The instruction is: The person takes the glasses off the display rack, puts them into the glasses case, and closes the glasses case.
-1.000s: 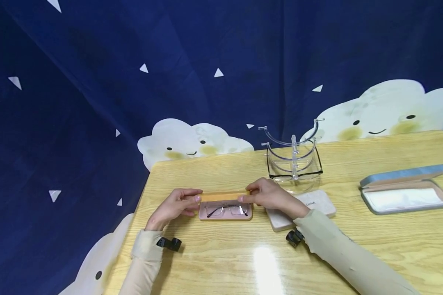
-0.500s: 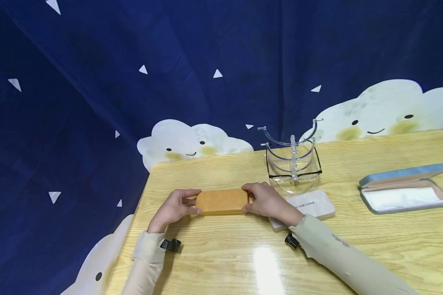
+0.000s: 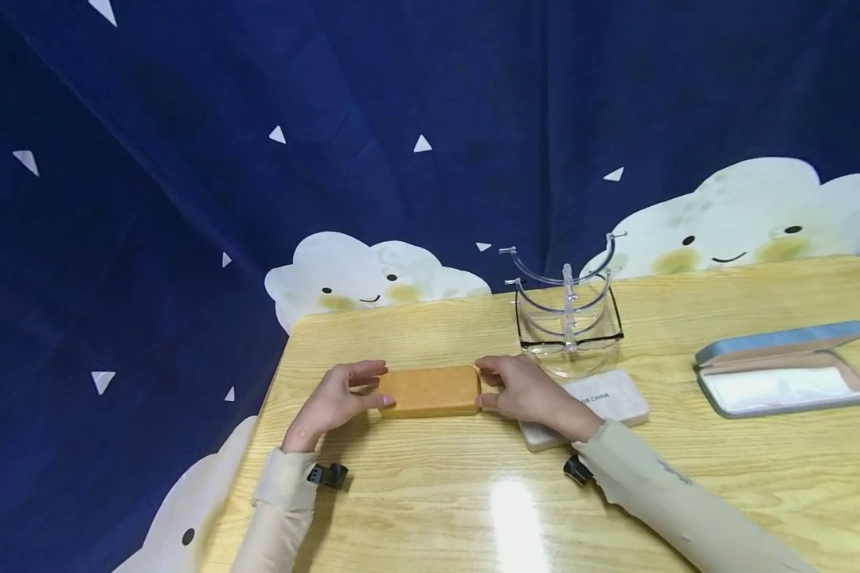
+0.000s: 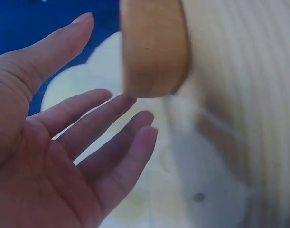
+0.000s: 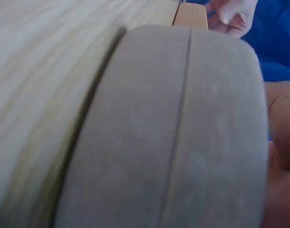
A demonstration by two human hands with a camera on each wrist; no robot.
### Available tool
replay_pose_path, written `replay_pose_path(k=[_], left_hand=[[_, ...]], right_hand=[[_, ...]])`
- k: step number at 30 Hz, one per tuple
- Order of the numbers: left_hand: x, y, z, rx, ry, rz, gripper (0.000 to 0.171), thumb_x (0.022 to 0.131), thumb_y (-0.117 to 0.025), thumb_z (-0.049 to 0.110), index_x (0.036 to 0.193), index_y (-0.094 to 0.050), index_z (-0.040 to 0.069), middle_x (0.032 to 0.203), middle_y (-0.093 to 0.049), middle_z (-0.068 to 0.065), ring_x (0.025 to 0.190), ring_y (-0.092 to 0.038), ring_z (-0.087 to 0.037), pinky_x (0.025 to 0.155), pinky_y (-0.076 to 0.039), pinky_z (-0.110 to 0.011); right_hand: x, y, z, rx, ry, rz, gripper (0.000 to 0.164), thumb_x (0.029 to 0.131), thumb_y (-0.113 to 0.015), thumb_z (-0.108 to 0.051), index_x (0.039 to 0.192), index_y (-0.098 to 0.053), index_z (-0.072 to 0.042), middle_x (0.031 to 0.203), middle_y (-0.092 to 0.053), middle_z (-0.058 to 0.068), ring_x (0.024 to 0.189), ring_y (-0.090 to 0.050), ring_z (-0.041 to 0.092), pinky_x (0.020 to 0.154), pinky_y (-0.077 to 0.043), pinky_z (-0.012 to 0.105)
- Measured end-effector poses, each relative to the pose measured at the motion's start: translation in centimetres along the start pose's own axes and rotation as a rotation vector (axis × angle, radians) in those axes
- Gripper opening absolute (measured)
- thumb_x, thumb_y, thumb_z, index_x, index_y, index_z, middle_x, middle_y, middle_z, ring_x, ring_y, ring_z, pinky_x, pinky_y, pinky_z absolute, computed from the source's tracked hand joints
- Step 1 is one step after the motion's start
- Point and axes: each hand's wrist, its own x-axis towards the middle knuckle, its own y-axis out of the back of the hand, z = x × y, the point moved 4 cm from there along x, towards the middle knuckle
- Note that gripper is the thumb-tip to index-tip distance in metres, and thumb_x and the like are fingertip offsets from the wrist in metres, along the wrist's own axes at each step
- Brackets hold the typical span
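The orange glasses case [image 3: 430, 391] lies closed on the table, its lid down. At its left end is my left hand [image 3: 335, 402], fingers spread and relaxed. In the left wrist view, the thumb of that left hand [image 4: 83, 142] stands apart from the case [image 4: 154, 47], and the fingertips are close to its end; contact is hard to tell. My right hand [image 3: 526, 390] is at the case's right end, thumb and fingers apart, at or just touching the edge. The right wrist view shows only part of this hand [image 5: 283, 128].
Under my right forearm lies a closed whitish glasses case [image 3: 609, 396] with lettering. Behind it stands a clear display rack [image 3: 570, 306] bearing black-framed glasses [image 3: 545, 344]. Far right, an open blue case [image 3: 781, 342] holds a white cloth [image 3: 781, 388]. A patterned blue curtain [image 3: 430, 79] hangs behind.
The orange case's lid has come down over the thin-framed glasses that were visible inside it. Both hands have since loosened slightly at its ends.
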Motion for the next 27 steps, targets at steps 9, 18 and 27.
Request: replay_pose_path(k=[9,18,27], left_hand=[[0.2,-1.3,3.3,0.000,-0.088,0.124,0.046,0.096,-0.077,0.019,0.139,-0.066,0.008,0.137,-0.071,-0.014,0.129,-0.066,-0.032,0.103,-0.059,-0.051],[1.3,-4.2,6.4,-0.054,-0.207,0.169,0.032,0.097,-0.076,0.016,0.128,-0.073,0.011,0.128,-0.075,-0.012,0.120,-0.072,-0.031,0.095,-0.062,-0.048],[3.3,-7.2,9.3,-0.079,-0.276,0.092,0.033,0.097,-0.075,0.017,0.129,-0.072,0.010,0.128,-0.075,-0.015,0.119,-0.071,-0.034,0.093,-0.063,-0.044]], right_hand=[[-2.1,1.4,1.1,0.020,0.037,0.031,0.049,0.093,-0.077,-0.017,0.136,-0.065,0.002,0.127,-0.075,0.019,0.112,-0.074,0.033,0.100,-0.058,0.049],[-5.2,4.0,2.9,0.046,0.096,0.182,0.039,0.091,-0.076,-0.009,0.129,-0.070,0.002,0.114,-0.079,0.016,0.101,-0.077,0.029,0.091,-0.063,0.046],[-6.9,6.1,4.1,0.082,0.111,0.237,0.030,0.093,-0.077,-0.006,0.122,-0.074,-0.001,0.115,-0.079,0.017,0.094,-0.079,0.023,0.080,-0.064,0.025]])
